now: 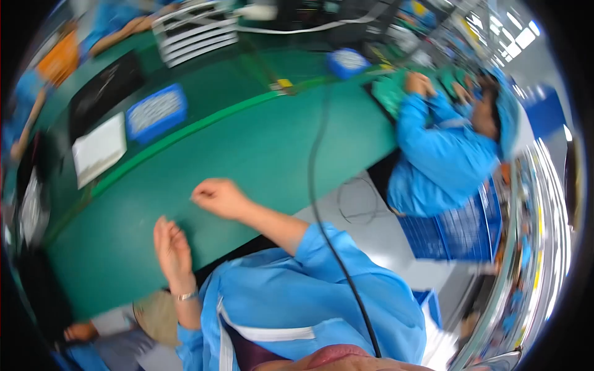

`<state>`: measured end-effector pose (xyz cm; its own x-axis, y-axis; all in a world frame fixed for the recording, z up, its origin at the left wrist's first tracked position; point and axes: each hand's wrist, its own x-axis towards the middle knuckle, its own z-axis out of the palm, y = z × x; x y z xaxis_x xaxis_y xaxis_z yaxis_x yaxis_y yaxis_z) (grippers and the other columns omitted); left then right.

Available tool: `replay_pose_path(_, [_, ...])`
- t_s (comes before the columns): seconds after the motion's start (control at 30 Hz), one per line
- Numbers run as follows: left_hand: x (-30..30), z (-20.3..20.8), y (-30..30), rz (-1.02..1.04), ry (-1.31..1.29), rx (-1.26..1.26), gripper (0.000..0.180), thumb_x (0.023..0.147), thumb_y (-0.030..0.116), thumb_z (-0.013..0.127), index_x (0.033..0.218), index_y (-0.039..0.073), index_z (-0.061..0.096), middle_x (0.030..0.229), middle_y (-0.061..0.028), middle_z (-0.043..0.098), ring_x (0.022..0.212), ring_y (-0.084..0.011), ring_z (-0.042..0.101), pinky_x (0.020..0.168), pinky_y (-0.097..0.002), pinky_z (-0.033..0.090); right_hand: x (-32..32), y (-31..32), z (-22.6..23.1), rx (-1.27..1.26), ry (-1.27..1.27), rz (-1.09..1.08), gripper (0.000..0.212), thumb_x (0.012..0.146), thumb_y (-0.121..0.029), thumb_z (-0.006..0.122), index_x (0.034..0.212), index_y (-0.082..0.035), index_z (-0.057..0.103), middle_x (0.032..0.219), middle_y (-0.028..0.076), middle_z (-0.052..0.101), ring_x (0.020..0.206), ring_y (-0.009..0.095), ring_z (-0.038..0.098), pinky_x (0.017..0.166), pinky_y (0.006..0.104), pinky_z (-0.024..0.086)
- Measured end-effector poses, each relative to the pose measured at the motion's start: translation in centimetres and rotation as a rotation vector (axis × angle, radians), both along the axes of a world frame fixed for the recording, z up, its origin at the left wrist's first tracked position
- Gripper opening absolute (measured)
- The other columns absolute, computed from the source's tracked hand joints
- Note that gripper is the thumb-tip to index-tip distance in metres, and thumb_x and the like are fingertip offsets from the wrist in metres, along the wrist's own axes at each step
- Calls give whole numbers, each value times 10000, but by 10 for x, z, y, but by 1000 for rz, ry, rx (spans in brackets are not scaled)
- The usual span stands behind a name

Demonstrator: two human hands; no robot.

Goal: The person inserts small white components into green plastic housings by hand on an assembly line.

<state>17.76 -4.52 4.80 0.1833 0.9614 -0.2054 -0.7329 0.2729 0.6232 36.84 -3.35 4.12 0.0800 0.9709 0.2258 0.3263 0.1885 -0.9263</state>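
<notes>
My left hand (172, 247) is over the near edge of the green tabletop (260, 148), its fingers stretched out, and nothing shows in it. A band circles that wrist. To its right and a little farther out, my right hand (219, 198) is above the table with thumb and fingers drawn together. Whatever those fingertips may hold is too small or blurred to make out. The two hands are apart from each other.
Beyond a raised green strip lie a blue tray of small parts (157, 112), a white sheet (100, 148) and a black tray (105, 89). A dark cable (314, 154) hangs across my view. At right sits a co-worker in blue (439, 154), near blue crates (455, 229).
</notes>
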Motion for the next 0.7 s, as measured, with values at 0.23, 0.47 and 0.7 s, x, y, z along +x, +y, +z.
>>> replay_pose_path(0.23, [-24,22,1,-18,-61,-123,193,873,113,544,1030,2,547,874,-77,617,761,-112,596,664,-211,505,-26,-1,15,-101,81,-57,105,789,-105,624,827,-7,633,734,55,598,653,107,558,596,236,461])
replay_pose_path(0.47, [-27,27,-14,-22,4,-71,263,882,118,521,1106,-17,502,936,-103,604,804,-133,586,723,-233,493,-22,-10,5,-112,83,-30,110,787,-129,641,839,-32,636,767,22,610,709,95,563,665,242,473])
replay_pose_path(0.7, [9,-10,0,-15,81,-123,219,889,123,522,1070,-1,521,906,-67,596,766,-83,576,665,-175,506,6,5,-17,12,22,-34,117,761,-146,617,785,-32,613,722,98,597,653,206,593,594,302,482])
